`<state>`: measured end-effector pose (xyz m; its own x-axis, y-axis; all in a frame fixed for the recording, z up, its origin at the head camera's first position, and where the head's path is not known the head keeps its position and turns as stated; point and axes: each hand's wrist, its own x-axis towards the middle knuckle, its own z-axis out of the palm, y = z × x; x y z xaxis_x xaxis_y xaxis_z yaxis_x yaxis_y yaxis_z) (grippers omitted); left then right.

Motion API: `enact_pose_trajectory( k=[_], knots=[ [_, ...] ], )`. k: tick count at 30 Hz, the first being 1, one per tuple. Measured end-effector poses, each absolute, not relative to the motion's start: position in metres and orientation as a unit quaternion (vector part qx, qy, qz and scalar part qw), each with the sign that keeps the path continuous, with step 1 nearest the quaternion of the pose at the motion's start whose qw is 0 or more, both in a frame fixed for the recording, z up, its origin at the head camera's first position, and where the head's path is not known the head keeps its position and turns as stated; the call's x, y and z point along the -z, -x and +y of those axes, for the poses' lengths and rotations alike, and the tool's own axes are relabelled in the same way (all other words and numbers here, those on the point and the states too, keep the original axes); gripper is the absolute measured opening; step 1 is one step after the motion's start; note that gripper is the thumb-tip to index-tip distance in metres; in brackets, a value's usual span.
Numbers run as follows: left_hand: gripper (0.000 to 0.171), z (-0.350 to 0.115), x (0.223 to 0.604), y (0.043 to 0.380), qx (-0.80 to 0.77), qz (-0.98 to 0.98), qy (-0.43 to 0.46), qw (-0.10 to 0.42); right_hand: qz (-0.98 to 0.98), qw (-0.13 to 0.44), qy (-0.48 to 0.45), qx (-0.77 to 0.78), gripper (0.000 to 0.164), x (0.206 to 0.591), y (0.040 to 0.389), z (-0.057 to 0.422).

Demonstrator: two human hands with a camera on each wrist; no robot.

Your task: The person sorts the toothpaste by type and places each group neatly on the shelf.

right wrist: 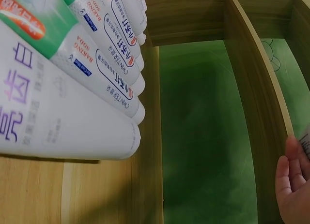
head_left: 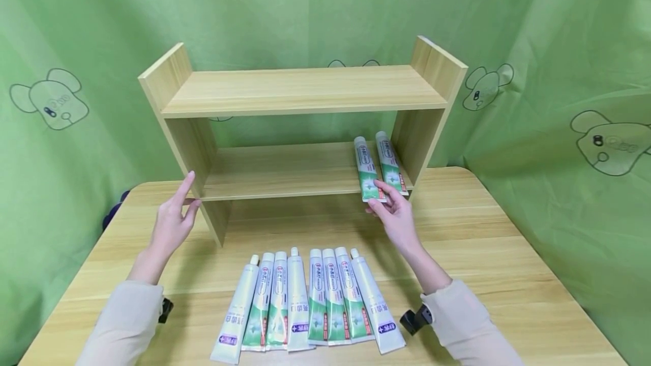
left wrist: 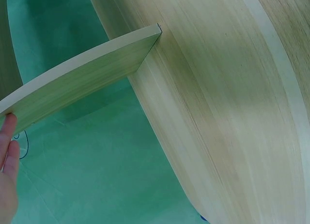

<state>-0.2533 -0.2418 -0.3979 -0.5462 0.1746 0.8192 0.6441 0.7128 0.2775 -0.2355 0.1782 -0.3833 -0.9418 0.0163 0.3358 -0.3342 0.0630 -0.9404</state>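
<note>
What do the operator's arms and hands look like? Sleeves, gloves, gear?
Left hand and right hand: bare, no gloves. Left sleeve and right sleeve: pale, off-white, plain. Small black devices by the cuffs: left device, right device. No cables visible.

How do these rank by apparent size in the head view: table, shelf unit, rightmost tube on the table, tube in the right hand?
1. Table
2. Shelf unit
3. Rightmost tube, though nearer the camera, so true size is unsure
4. Tube in the right hand
</note>
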Motion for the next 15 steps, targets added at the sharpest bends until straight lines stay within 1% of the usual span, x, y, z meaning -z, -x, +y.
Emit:
enact_pose_trajectory(
  k=[7,15],
  knots=[
    [0.074,-0.2425,0.3983,0.2538,0.288,-0.833,0.244,0.406,-0.712,0.127,-0.111,-0.681,0.046,0.3834,0.2374,0.1795],
    [0.075,-0.2418,0.3988,0.2535,0.286,-0.834,0.241,0.405,-0.706,0.138,-0.113,-0.685,0.044,0.384,0.2394,0.1786]
  ],
)
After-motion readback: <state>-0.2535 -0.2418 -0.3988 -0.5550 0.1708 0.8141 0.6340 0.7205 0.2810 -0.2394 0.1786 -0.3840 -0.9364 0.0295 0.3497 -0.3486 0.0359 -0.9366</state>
